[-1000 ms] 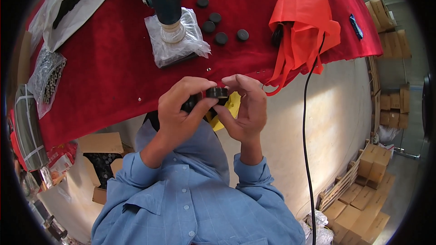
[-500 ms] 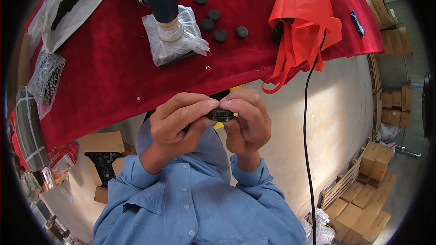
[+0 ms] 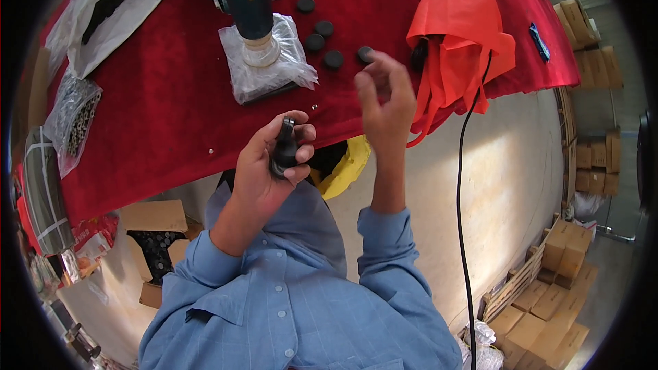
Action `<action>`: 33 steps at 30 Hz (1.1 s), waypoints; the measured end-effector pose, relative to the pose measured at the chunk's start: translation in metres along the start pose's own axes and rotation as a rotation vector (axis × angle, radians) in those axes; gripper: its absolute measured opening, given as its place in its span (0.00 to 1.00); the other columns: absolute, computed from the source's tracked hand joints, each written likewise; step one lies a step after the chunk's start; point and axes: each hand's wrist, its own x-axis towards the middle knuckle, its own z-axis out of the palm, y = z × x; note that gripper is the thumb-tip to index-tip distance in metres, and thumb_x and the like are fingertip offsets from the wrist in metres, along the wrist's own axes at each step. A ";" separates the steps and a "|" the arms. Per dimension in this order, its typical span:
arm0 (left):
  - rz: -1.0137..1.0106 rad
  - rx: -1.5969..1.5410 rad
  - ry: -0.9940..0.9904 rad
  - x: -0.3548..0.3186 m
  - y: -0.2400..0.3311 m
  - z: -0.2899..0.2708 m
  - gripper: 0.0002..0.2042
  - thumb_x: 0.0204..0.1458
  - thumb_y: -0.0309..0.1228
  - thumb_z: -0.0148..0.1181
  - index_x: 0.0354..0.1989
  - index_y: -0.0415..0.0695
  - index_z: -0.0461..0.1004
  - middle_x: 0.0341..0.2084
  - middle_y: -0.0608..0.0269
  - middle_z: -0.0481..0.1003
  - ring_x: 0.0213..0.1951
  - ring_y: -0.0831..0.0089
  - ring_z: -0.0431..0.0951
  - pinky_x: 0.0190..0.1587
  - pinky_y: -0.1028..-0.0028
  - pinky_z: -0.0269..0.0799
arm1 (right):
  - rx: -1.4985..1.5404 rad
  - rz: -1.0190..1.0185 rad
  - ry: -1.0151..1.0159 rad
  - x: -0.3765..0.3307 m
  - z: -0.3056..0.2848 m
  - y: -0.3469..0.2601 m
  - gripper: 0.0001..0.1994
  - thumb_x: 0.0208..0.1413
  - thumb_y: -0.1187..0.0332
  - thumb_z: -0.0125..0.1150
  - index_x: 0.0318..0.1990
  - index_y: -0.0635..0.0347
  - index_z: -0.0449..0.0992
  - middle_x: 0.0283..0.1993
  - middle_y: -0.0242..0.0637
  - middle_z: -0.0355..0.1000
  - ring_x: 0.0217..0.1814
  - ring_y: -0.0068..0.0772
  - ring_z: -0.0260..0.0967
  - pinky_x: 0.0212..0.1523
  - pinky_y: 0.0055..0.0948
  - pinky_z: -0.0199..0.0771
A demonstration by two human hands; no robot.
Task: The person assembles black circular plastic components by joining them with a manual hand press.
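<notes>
Left hand [image 3: 271,164]: curling closed around a small black round rubber-like part [image 3: 284,147], held near the body, just off the near edge of the red cloth-covered table [image 3: 171,116].
Right hand [image 3: 385,99]: lifting empty, fingers loosely spread, beside loose black discs [image 3: 325,41].
Risk: the part is looking pinched by fingertips only, so it could be slipping to the floor.
Packages: clear plastic bag [image 3: 264,62] under a teal press; orange fabric bag [image 3: 459,34] far right; brown cartons [image 3: 541,301] stacking along the right.

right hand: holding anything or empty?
Empty. The right hand is raised over the red cloth with fingers spread, nothing between them. The small black part sits in the left hand alone.
</notes>
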 end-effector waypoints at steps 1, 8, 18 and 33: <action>0.013 0.019 0.010 0.000 0.000 -0.003 0.18 0.68 0.42 0.47 0.55 0.41 0.69 0.41 0.58 0.73 0.36 0.72 0.73 0.25 0.79 0.67 | -0.132 0.004 -0.002 0.012 0.001 0.012 0.18 0.53 0.74 0.67 0.52 0.62 0.76 0.42 0.39 0.72 0.39 0.34 0.75 0.38 0.30 0.75; 0.002 -0.008 0.106 0.007 0.000 -0.004 0.11 0.65 0.40 0.54 0.45 0.45 0.71 0.41 0.59 0.74 0.40 0.70 0.75 0.26 0.78 0.68 | -0.553 -0.210 -0.139 0.034 0.004 0.070 0.19 0.55 0.78 0.63 0.55 0.60 0.74 0.46 0.35 0.69 0.44 0.25 0.70 0.43 0.26 0.72; -0.099 0.109 0.153 0.017 0.000 -0.007 0.10 0.61 0.37 0.60 0.44 0.45 0.74 0.37 0.63 0.74 0.38 0.72 0.75 0.26 0.80 0.70 | 0.557 0.031 -0.267 -0.038 0.003 -0.007 0.21 0.54 0.83 0.56 0.57 0.64 0.69 0.57 0.40 0.66 0.56 0.31 0.68 0.58 0.29 0.68; 0.488 0.816 -0.033 0.004 -0.005 0.000 0.14 0.54 0.24 0.68 0.49 0.40 0.77 0.39 0.62 0.78 0.38 0.77 0.77 0.35 0.78 0.74 | 0.549 -0.034 -0.307 -0.053 -0.001 -0.030 0.21 0.50 0.79 0.66 0.54 0.66 0.73 0.53 0.46 0.73 0.57 0.41 0.72 0.59 0.36 0.70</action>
